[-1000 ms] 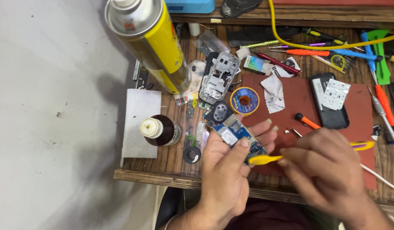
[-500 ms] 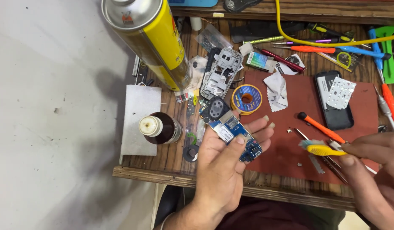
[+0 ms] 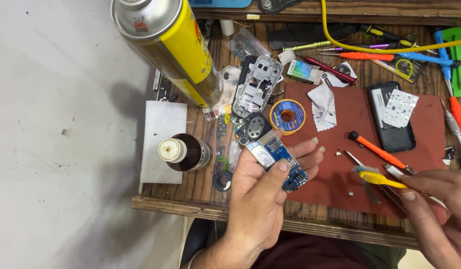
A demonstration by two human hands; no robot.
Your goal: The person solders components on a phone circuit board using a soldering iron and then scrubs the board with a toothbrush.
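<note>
Blue circuit board (image 3: 277, 162) is pinched flat in left hand (image 3: 260, 199), thumb on top, above the table (image 3: 190, 192) edge. Yellow brush (image 3: 377, 177) is gripped by right hand (image 3: 437, 209) fingers over the red mat (image 3: 340, 134). Board is best kept level, strokes light.

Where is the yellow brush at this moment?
The yellow brush is in the right hand, low on the right over the red mat, apart from the circuit board in the left hand.
</note>
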